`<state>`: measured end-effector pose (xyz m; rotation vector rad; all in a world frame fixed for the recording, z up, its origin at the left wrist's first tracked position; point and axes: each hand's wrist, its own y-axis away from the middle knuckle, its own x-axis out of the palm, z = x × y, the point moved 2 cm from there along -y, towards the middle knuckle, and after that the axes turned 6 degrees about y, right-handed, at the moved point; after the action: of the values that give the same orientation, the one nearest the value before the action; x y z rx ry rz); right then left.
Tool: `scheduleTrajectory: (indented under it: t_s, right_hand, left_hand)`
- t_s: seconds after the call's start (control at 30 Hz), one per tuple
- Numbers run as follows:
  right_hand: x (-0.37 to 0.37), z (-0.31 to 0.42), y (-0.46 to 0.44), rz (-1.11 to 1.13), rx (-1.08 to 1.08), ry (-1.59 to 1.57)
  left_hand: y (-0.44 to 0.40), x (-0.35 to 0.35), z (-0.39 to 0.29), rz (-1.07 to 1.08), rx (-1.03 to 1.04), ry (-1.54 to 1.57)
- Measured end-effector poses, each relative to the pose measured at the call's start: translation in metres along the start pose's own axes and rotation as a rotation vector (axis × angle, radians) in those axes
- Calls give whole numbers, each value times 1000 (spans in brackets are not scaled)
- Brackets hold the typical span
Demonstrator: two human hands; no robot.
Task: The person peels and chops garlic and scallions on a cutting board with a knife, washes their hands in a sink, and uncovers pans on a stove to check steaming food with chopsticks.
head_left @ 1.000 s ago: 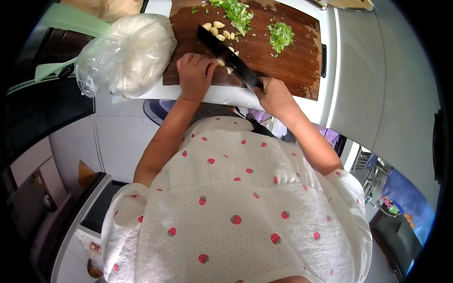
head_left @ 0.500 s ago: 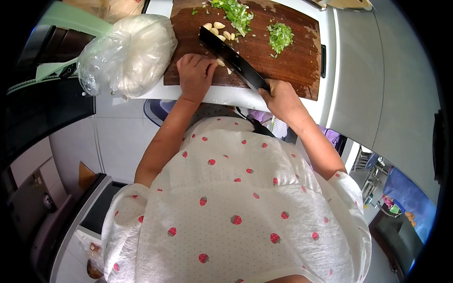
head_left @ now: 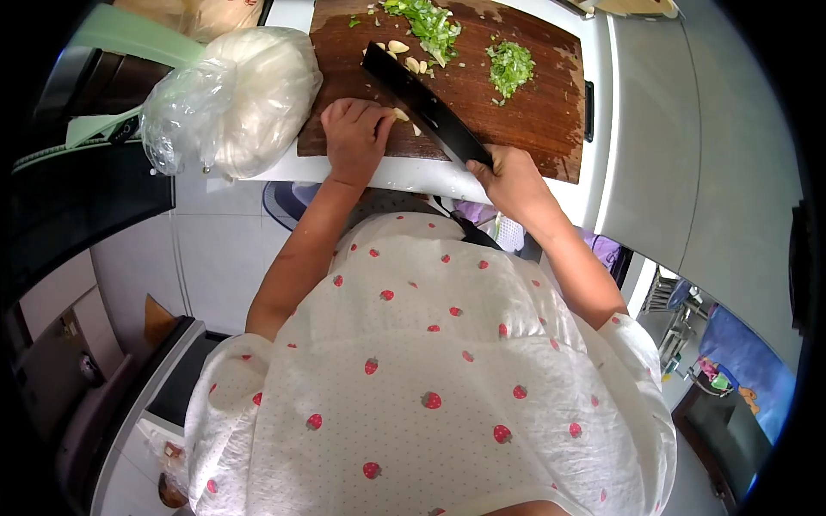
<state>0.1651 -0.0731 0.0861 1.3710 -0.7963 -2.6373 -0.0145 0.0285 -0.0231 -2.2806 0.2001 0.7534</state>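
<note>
A dark cleaver-like knife slants over the wooden cutting board, its handle end in my right hand. The fingers of my left hand pinch a pale garlic clove at the board's near left part, just left of the blade. Several peeled cloves lie beyond the knife, partly hidden by it. Chopped leafy greens are spread at the board's far side, and a smaller pile of finely chopped greens sits on the right.
Left of the board is a clear plastic bag with whitish contents. A light green object stands behind it. The white counter edge runs in front of the board, and a grey panel is at the right.
My right hand and the knife's handle end have shifted slightly to the right since the first frame. My left hand has barely moved and still pinches the clove.
</note>
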Motion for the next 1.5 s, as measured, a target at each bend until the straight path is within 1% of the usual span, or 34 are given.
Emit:
scheduleTrajectory:
  t_s: [0.03, 0.07, 0.17, 0.33, 0.57, 0.67, 0.73, 0.77, 0.8, 0.87, 0.93, 1.0, 1.07, 1.13, 1.2, 1.23, 1.3, 1.33, 1.4, 1.43, 1.47, 1.5]
  right_hand:
    - [-1, 2, 1, 47, 5, 48]
    - [0, 2, 1, 48, 4, 50]
    - [4, 3, 0, 17, -34, 118]
    - [9, 6, 5, -112, -120, 260]
    - [19, 5, -7, -112, -136, 323]
    - [20, 2, -11, -147, -100, 265]
    - [13, -8, -10, -165, -58, 41]
    - [12, -14, -9, -194, -60, -12]
    - [10, -15, -6, -193, -62, -12]
    - [4, -16, 3, -214, 7, -202]
    - [0, -19, 8, -230, 10, -211]
    - [-3, -18, 13, -190, 29, -123]
    - [-1, -22, 16, -154, 44, -115]
    - [-1, -25, 19, -117, 54, -106]
    - [0, -28, 20, -3, 75, -62]
    - [0, -32, 20, 0, 72, -62]
    - [1, -38, 18, 41, -41, -12]
    - [0, -39, 17, 46, -43, -13]
    - [-3, -40, 13, 80, 18, -46]
    - [2, -42, 11, -25, -56, -73]
    - [1, -42, 10, -24, -58, -71]
    - [0, -38, 9, -16, -10, -74]
  left_hand:
    - [0, 0, 0, 2, 2, -8]
    - [0, 1, 0, 1, 1, -8]
    - [1, -1, -1, 5, -6, -18]
    - [0, -2, -1, 35, -16, -45]
    - [-2, -1, -2, 25, -2, -47]
    - [-5, -1, -3, 26, 1, -46]
    - [-13, -1, 0, -32, -66, 4]
    - [-18, 0, 2, -35, -66, 2]
    - [-28, 1, 5, -16, -92, -57]
    - [-39, 6, 8, 3, -112, -113]
    - [-46, 12, 8, 83, -111, -227]
    - [-46, 10, 6, 83, -100, -225]
    - [-41, 5, 5, 88, -89, -223]
    - [-28, -3, 5, 105, -99, -161]
    - [-19, -14, 6, 95, -84, -146]
    - [-15, -18, 6, 81, -67, -127]
    - [-6, -24, 6, 100, -79, -116]
    - [-4, -26, 6, 120, -91, -104]
    - [-3, -23, 2, 89, -115, -93]
    - [-4, -21, -2, 57, -136, -76]
    - [-5, -18, -5, 55, -137, -77]
    - [-7, -14, -5, 63, -219, -105]
